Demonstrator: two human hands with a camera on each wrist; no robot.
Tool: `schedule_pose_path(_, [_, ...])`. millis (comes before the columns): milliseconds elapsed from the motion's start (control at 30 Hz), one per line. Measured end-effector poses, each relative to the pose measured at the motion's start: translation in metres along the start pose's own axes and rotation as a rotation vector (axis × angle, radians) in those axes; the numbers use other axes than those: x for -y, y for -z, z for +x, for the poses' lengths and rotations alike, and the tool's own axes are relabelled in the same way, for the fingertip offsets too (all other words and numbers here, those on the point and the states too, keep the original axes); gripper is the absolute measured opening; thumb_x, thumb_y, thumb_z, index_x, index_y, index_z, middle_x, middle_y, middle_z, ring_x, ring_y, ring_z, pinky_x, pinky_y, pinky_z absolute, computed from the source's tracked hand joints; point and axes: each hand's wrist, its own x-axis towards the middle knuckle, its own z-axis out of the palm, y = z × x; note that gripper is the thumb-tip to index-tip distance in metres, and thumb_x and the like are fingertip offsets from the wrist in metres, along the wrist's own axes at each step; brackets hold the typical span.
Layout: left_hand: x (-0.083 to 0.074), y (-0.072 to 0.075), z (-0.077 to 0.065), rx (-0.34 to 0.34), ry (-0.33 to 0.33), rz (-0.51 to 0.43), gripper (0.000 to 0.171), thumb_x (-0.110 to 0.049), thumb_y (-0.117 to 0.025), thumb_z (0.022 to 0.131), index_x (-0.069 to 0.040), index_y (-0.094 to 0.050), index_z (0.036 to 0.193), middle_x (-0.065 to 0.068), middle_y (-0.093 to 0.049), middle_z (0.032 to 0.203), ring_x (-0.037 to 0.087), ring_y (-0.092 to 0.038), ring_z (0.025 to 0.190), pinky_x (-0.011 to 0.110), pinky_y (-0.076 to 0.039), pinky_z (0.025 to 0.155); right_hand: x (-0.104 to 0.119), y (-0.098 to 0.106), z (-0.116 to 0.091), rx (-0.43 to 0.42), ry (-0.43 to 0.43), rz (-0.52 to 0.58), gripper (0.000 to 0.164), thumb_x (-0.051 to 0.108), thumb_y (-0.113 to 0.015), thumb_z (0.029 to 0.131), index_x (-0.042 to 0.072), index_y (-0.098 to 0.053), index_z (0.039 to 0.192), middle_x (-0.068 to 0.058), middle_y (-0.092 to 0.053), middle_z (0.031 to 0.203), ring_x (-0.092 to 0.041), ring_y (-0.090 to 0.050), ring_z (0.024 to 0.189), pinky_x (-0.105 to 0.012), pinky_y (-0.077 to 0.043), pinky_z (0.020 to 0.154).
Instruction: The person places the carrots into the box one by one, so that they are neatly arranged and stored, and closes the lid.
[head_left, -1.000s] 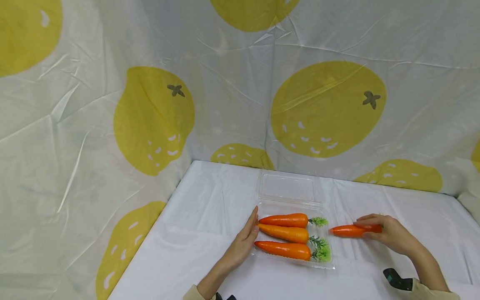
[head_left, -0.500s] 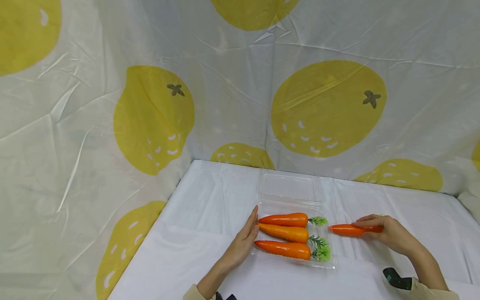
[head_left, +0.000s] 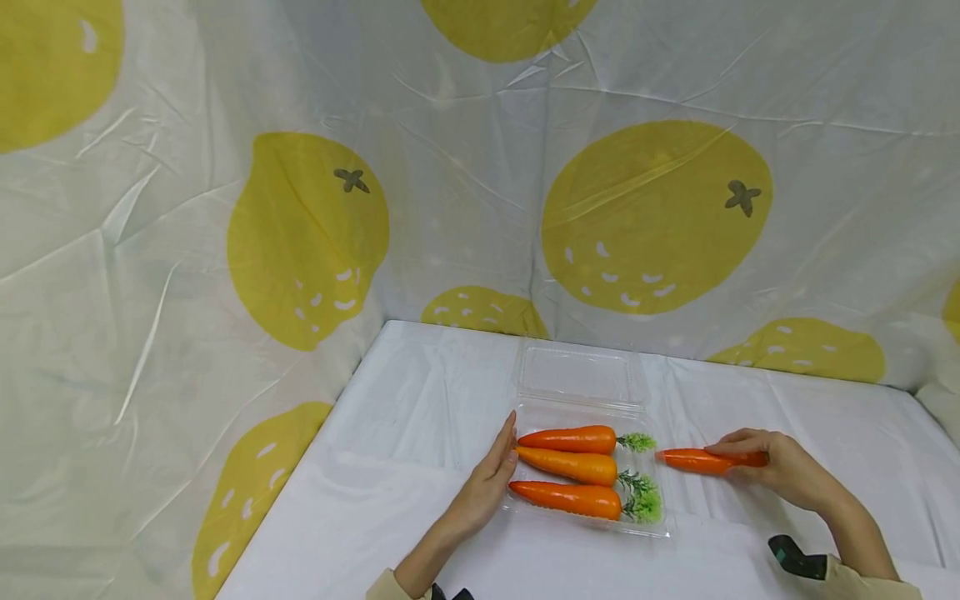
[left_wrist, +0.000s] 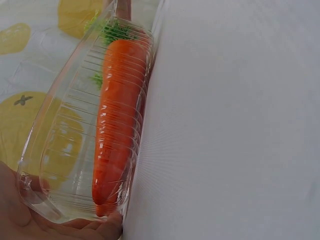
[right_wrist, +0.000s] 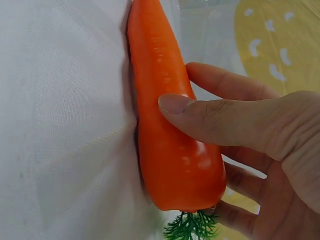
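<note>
Three orange carrots with green tops lie side by side in a clear plastic clamshell box (head_left: 592, 528), tips to the left: a far carrot (head_left: 570, 439), a middle carrot (head_left: 573, 467) and a near carrot (head_left: 570, 499). My left hand (head_left: 480, 492) rests along the box's left side, fingers fairly straight; the left wrist view shows its fingers (left_wrist: 95, 229) at the box's end. Right of the box, my right hand (head_left: 783, 467) grips a fourth, redder carrot (right_wrist: 170, 125) between thumb and fingers. Its tip points at the box, and its green top (right_wrist: 191, 227) shows in the right wrist view.
The box's clear lid (head_left: 577, 372) lies folded back flat behind it. A white cloth (head_left: 390, 417) covers the table. Behind and to the left hangs a pale curtain (head_left: 465, 208) printed with big yellow lemons.
</note>
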Motion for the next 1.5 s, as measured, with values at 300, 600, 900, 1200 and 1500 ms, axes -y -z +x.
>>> schedule_pose_path(300, [0.000,0.000,0.001,0.003,-0.002,0.004,0.061,-0.025,-0.032,0.115,-0.020,-0.004,0.168,0.010,-0.008,0.175,0.032,-0.015,0.161,0.053,-0.018,0.128,-0.001,0.000,0.000,-0.006,-0.013,0.005,0.032,0.007,-0.083,0.084,0.013,-0.081,0.115,-0.016,-0.072,0.119,-0.035,-0.065,0.109,-0.014,-0.051,0.077])
schedule_pose_path(600, [0.001,0.000,0.000,0.007,-0.001,0.008,0.060,-0.026,-0.031,0.115,-0.021,-0.004,0.168,0.010,-0.008,0.175,0.032,-0.015,0.161,0.053,-0.017,0.128,-0.002,-0.003,0.000,-0.010,-0.008,0.007,0.036,0.007,-0.083,0.083,0.012,-0.079,0.119,-0.016,-0.072,0.120,-0.034,-0.065,0.108,-0.046,-0.063,0.087])
schedule_pose_path(900, [0.001,0.000,0.000,0.001,0.000,0.013,0.060,-0.026,-0.032,0.115,-0.021,-0.005,0.168,0.010,-0.009,0.175,0.032,-0.016,0.161,0.053,-0.018,0.128,0.010,0.000,-0.002,-0.108,0.023,0.025,0.037,0.010,-0.083,0.085,0.016,-0.079,0.121,-0.017,-0.070,0.123,-0.021,-0.063,0.105,-0.011,-0.053,0.078])
schedule_pose_path(1200, [0.001,0.001,0.000,0.001,-0.002,0.010,0.060,-0.025,-0.031,0.115,-0.021,-0.004,0.168,0.011,-0.009,0.175,0.032,-0.015,0.161,0.053,-0.017,0.128,0.023,0.006,-0.003,-0.187,0.020,0.016,0.033,0.012,-0.083,0.086,0.014,-0.079,0.119,-0.019,-0.070,0.121,-0.030,-0.062,0.103,-0.010,-0.054,0.074])
schedule_pose_path(1500, [0.001,0.001,0.000,0.000,-0.002,0.021,0.060,-0.026,-0.031,0.115,-0.021,-0.005,0.168,0.011,-0.010,0.175,0.033,-0.016,0.161,0.054,-0.018,0.128,0.019,0.009,-0.005,-0.259,-0.011,-0.015,0.033,0.017,-0.083,0.089,0.013,-0.078,0.121,-0.021,-0.071,0.120,-0.023,-0.063,0.099,-0.012,-0.053,0.069])
